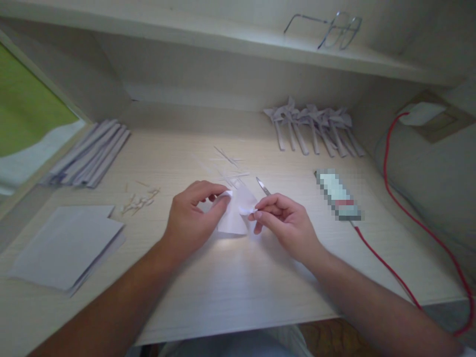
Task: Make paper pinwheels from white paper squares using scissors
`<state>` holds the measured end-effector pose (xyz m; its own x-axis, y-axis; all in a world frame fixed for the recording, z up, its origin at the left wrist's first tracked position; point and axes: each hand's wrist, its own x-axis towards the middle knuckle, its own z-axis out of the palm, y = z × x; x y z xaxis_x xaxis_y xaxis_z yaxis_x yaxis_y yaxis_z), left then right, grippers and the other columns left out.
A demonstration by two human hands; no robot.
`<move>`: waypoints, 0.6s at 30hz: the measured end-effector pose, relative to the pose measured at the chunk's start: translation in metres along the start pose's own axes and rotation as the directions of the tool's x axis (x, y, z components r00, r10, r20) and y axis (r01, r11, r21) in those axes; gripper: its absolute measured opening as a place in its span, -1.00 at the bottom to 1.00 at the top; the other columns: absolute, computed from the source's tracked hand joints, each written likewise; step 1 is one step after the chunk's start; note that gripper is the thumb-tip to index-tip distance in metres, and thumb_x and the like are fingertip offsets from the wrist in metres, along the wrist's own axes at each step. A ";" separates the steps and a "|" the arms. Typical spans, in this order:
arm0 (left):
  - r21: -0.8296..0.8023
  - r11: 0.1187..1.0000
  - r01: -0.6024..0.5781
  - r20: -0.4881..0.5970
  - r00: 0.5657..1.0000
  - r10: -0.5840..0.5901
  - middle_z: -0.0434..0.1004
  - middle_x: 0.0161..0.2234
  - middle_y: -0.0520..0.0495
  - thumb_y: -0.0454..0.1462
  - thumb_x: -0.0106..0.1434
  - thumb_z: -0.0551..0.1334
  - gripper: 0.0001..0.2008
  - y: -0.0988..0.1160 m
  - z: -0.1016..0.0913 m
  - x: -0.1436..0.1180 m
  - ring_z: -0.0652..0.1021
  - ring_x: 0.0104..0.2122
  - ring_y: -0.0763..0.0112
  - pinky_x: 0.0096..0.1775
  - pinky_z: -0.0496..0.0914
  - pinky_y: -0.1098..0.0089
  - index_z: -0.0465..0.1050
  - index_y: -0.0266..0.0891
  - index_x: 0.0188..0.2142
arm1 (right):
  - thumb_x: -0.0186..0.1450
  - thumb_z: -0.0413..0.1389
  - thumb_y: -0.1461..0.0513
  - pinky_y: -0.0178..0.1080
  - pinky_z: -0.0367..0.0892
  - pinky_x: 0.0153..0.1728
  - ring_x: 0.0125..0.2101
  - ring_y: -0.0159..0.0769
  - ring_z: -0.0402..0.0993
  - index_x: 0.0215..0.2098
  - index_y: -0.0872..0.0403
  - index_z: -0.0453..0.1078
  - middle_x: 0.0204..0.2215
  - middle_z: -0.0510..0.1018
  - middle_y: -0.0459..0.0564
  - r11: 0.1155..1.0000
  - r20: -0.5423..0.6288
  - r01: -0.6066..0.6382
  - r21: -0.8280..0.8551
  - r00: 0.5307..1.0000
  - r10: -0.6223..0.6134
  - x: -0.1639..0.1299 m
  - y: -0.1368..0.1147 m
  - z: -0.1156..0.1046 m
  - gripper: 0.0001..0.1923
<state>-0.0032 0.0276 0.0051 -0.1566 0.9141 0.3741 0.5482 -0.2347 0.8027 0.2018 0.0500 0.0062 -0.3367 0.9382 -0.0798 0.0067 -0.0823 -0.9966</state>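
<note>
A small white sheet of paper [233,218] is held just above the desk between my two hands. My left hand [199,210] pinches its upper left part, where the edge curls up under the thumb. The fingertips of my right hand [282,220] are closed on its right side, and that corner bends up. Behind my right hand lies a pair of scissors [262,185], only its pointed blades showing. Several thin white sticks [228,161] lie loosely on the desk beyond the paper.
Rolled paper tubes [91,153] lie at the left, near cotton swab tips [139,202] and stacked paper [67,245]. Paper pinwheels [314,126] rest at the back right. A phone [338,195] with a red cable [386,270] lies right; glasses [340,30] sit on the shelf.
</note>
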 end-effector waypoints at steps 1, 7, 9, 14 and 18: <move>0.008 0.997 -0.074 0.016 0.997 0.074 0.62 -0.34 0.02 -0.35 0.24 0.31 -0.89 0.000 0.000 -0.001 0.55 -0.30 0.35 -0.22 0.41 0.31 0.62 -0.13 -0.30 | 0.19 0.34 0.24 -0.29 0.45 -0.40 -0.54 -0.36 0.57 -0.33 0.09 0.47 -0.48 0.67 -0.04 1.000 0.005 -0.013 0.010 1.000 0.013 0.001 0.001 0.000 -0.85; 0.184 0.925 -0.332 0.211 0.933 0.293 0.43 -0.45 -0.03 -0.36 0.28 0.28 -0.83 -0.005 -0.002 -0.001 0.45 -0.34 0.32 -0.30 0.31 0.31 0.67 -0.12 -0.28 | 0.21 0.31 0.27 -0.29 0.44 -0.39 -0.48 -0.34 0.57 -0.31 0.08 0.49 -0.48 0.62 -0.09 0.997 0.026 0.016 -0.075 1.000 -0.014 -0.003 0.004 0.000 -0.89; 0.223 0.901 -0.372 0.298 0.906 0.300 0.44 -0.50 -0.01 -0.37 0.29 0.25 -0.81 -0.006 -0.002 -0.002 0.44 -0.40 0.33 -0.34 0.27 0.31 0.67 -0.13 -0.26 | 0.22 0.30 0.28 -0.28 0.44 -0.37 -0.45 -0.33 0.56 -0.30 0.08 0.50 -0.46 0.61 -0.08 0.984 0.047 0.073 -0.162 0.997 -0.066 -0.006 0.004 0.000 -0.91; 0.230 0.892 -0.389 0.348 0.889 0.298 0.59 -0.49 0.00 -0.39 0.29 0.23 -0.77 -0.008 0.000 -0.003 0.47 -0.46 0.35 -0.35 0.27 0.31 0.67 -0.13 -0.20 | 0.26 0.28 0.27 -0.27 0.43 -0.37 -0.45 -0.36 0.53 -0.28 0.08 0.51 -0.42 0.62 -0.08 0.960 0.121 0.140 -0.243 0.986 -0.113 -0.008 0.005 0.002 -0.93; 0.240 0.891 -0.385 0.332 0.895 0.297 0.63 -0.47 -0.02 -0.38 0.30 0.23 -0.77 -0.008 0.000 -0.004 0.49 -0.45 0.33 -0.35 0.31 0.31 0.67 -0.13 -0.17 | 0.28 0.27 0.25 -0.27 0.44 -0.38 -0.46 -0.36 0.53 -0.26 0.09 0.51 -0.42 0.61 -0.07 0.962 0.131 0.132 -0.240 0.986 -0.103 -0.008 0.008 0.002 -0.92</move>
<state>-0.0068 0.0260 -0.0032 0.2952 0.8583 0.4198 0.7458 -0.4816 0.4602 0.2029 0.0417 -0.0010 -0.4559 0.8897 0.0263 0.1885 0.1254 -0.9740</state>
